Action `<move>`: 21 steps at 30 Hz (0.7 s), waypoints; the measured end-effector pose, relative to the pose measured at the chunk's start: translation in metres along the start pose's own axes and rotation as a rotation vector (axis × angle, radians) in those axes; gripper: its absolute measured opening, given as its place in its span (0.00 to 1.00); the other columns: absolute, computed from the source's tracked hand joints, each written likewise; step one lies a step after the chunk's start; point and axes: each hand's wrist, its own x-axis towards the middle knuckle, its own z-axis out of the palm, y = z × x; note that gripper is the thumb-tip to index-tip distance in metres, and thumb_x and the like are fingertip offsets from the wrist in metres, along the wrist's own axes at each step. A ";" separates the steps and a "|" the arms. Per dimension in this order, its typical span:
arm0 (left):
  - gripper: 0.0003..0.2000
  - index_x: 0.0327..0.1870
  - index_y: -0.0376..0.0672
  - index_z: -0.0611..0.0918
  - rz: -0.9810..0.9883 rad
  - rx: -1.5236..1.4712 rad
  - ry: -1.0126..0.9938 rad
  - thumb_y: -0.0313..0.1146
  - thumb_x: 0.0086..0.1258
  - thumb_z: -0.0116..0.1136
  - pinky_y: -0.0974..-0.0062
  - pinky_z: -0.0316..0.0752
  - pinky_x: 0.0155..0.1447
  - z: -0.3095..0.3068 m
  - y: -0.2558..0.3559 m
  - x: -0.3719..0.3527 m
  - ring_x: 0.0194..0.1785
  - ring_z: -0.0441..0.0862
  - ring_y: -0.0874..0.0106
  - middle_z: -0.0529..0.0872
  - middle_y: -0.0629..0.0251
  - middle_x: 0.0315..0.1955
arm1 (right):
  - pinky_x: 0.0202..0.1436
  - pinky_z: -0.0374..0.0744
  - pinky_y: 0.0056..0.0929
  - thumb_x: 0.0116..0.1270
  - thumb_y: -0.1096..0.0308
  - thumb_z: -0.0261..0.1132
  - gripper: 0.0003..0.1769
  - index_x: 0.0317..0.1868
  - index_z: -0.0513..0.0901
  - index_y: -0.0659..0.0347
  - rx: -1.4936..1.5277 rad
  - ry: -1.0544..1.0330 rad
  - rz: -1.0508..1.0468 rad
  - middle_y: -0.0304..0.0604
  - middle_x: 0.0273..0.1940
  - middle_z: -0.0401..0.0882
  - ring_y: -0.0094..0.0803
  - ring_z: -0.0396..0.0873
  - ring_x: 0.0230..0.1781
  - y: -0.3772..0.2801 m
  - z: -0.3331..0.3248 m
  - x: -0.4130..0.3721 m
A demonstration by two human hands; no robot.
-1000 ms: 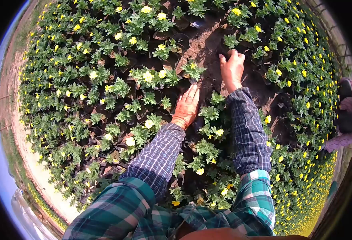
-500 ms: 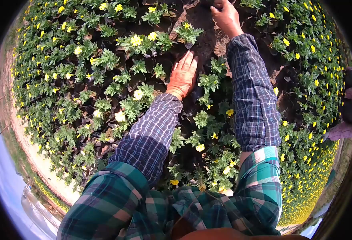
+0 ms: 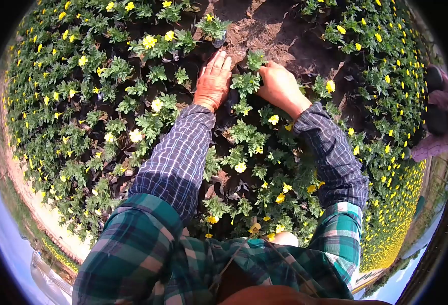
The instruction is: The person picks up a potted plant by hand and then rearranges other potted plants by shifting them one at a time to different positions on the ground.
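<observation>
My left hand point(image 3: 214, 81) lies flat with its fingers stretched forward. Its fingertips are right by the dark plastic bag point(image 3: 219, 39) of a small potted marigold point(image 3: 213, 26). To its right, my right hand point(image 3: 279, 87) is bent inward with curled fingers. They are against a leafy marigold plant point(image 3: 246, 83), beside another small marigold plant point(image 3: 256, 59). Leaves and the back of the hand hide those fingertips, so what they grip cannot be made out.
Rows of yellow-flowered marigolds point(image 3: 149, 41) surround both arms. Brown soil point(image 3: 262, 33) shows ahead of my hands. At the right edge are another person's dark shoe point(image 3: 434, 79) and pink sleeve point(image 3: 430, 147). A pale dirt path point(image 3: 38, 203) runs along the left.
My right hand has come back from the far soil toward my body and the left, down to the marigold plants. My left hand keeps its flat pose as the view shifts slightly.
</observation>
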 end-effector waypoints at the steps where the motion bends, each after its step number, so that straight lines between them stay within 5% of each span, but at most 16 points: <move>1: 0.22 0.64 0.44 0.71 0.002 -0.031 0.008 0.32 0.67 0.52 0.61 0.63 0.66 -0.001 0.000 0.000 0.70 0.63 0.62 0.67 0.61 0.67 | 0.47 0.77 0.41 0.49 0.70 0.64 0.10 0.33 0.82 0.63 0.005 0.108 -0.010 0.54 0.36 0.78 0.49 0.78 0.42 0.003 0.017 0.003; 5: 0.25 0.65 0.45 0.69 0.010 -0.009 0.008 0.30 0.65 0.53 0.61 0.64 0.66 0.001 -0.003 0.000 0.70 0.63 0.61 0.66 0.60 0.68 | 0.45 0.77 0.39 0.44 0.74 0.63 0.06 0.27 0.82 0.62 -0.055 0.175 -0.048 0.50 0.34 0.78 0.46 0.78 0.40 -0.008 0.025 0.007; 10: 0.26 0.64 0.45 0.69 0.021 -0.074 0.090 0.30 0.62 0.57 0.60 0.63 0.67 0.004 -0.003 0.000 0.69 0.64 0.59 0.67 0.57 0.66 | 0.43 0.75 0.44 0.52 0.67 0.66 0.09 0.32 0.80 0.63 0.312 0.349 0.080 0.51 0.35 0.75 0.50 0.76 0.38 -0.005 -0.005 0.023; 17: 0.27 0.63 0.43 0.70 -0.030 0.022 -0.020 0.30 0.59 0.57 0.59 0.65 0.66 -0.008 0.005 0.003 0.68 0.65 0.56 0.67 0.56 0.65 | 0.45 0.76 0.44 0.57 0.60 0.63 0.17 0.38 0.81 0.67 0.120 0.620 0.162 0.57 0.37 0.77 0.52 0.77 0.41 0.008 -0.040 0.119; 19: 0.27 0.62 0.43 0.71 0.015 -0.026 0.060 0.30 0.58 0.58 0.61 0.65 0.67 -0.001 0.000 0.003 0.67 0.65 0.55 0.68 0.56 0.65 | 0.48 0.76 0.46 0.59 0.59 0.62 0.17 0.39 0.83 0.66 0.077 0.648 0.094 0.58 0.40 0.78 0.55 0.77 0.43 0.007 -0.027 0.148; 20: 0.26 0.61 0.44 0.71 0.025 -0.032 0.069 0.30 0.59 0.58 0.61 0.65 0.66 -0.002 0.000 0.003 0.66 0.66 0.55 0.69 0.56 0.64 | 0.43 0.78 0.39 0.61 0.61 0.62 0.14 0.39 0.82 0.65 0.048 0.695 0.043 0.52 0.34 0.79 0.45 0.80 0.37 0.004 -0.017 0.160; 21: 0.25 0.61 0.44 0.71 0.002 -0.018 0.047 0.30 0.59 0.58 0.61 0.66 0.65 0.000 0.000 0.001 0.66 0.67 0.55 0.69 0.56 0.64 | 0.39 0.76 0.43 0.57 0.70 0.58 0.06 0.29 0.78 0.64 0.005 0.670 -0.097 0.56 0.30 0.78 0.51 0.78 0.34 0.023 0.008 0.191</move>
